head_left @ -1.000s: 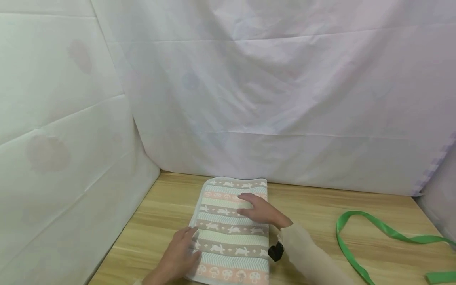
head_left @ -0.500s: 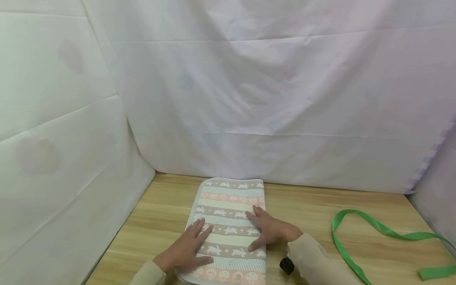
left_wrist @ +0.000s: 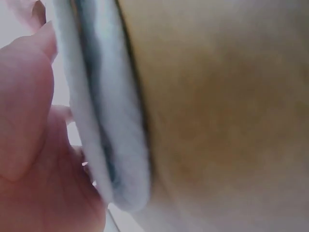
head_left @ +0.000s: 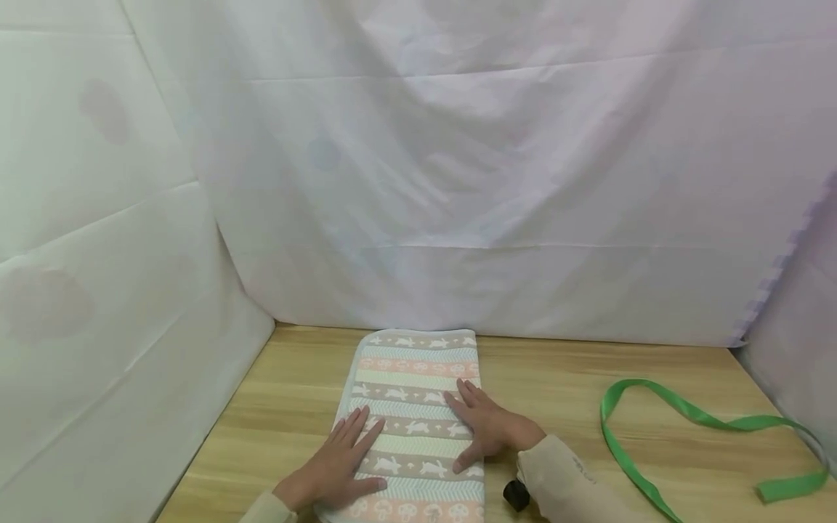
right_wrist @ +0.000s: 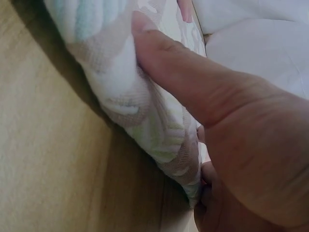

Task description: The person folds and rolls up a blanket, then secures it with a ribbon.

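Note:
A folded striped cloth (head_left: 418, 407) with white rabbits and mushrooms lies flat on the wooden table, its pale grey-blue trim along the left side. My left hand (head_left: 336, 465) rests on its left edge with fingers spread. On the right edge lies my right hand (head_left: 490, 425), fingers straight and thumb apart, pointing toward the left. In the left wrist view the trimmed edges of the cloth (left_wrist: 116, 145) show as two layers beside the palm. The right wrist view has the thumb pressing on the cloth (right_wrist: 145, 111) near its thick folded edge.
A green ribbon (head_left: 621, 447) lies in a loose curve on the right of the table (head_left: 543, 370). White sheeting (head_left: 458, 181) hangs behind and along the left side. A small black object (head_left: 516, 495) sits by the right sleeve.
My right hand has come back toward me along the cloth and settled on its right edge. My left hand has slid farther onto the cloth and spread its fingers. The view has shifted slightly.

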Available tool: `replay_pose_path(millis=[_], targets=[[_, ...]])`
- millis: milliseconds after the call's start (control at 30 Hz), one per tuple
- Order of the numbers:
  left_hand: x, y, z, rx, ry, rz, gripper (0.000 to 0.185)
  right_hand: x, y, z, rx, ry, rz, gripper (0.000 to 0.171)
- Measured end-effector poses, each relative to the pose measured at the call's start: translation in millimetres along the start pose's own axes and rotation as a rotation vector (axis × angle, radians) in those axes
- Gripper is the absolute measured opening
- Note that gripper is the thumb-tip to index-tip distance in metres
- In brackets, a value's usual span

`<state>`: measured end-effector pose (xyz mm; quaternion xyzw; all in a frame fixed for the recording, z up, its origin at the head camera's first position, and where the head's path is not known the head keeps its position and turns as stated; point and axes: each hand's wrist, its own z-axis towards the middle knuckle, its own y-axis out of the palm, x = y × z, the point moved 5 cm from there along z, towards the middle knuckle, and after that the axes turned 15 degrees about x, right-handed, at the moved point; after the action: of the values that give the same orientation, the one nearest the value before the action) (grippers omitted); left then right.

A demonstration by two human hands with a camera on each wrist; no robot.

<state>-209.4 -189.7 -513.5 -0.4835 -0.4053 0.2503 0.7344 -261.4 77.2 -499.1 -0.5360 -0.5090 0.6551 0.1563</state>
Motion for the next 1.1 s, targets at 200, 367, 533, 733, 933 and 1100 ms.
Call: replay_pose_path(millis=[200,367,533,733,933,1100], targets=[[3.4,-2.8,5.3,-0.040,-0.037,-0.006,0.091,0.2,-2.1,-1.5,-0.004,0.003,-0.011,0.120],[9.3,-1.4,9.1,-0.063,-0.036,0.003,0.091,4.5,-3.7,-5.7,-0.010,0.014,-0.010,0.120],[20.5,2.7,12.5,-0.060,-0.014,0.001,0.090,11.6,-8.0,-15.0,-0.009,0.019,-0.015,0.120],[34.5,9.4,18.8,-0.069,0.005,0.018,0.091,21.0,-13.2,-28.0,-0.001,0.009,-0.024,0.119],[54.3,14.9,27.6,-0.087,-0.019,0.007,0.090,32.9,-22.6,-40.1,0.005,0.015,-0.024,0.119],[71.6,22.3,35.6,-0.117,-0.019,0.010,0.092,47.6,-32.7,-51.1,0.003,0.013,-0.023,0.120]])
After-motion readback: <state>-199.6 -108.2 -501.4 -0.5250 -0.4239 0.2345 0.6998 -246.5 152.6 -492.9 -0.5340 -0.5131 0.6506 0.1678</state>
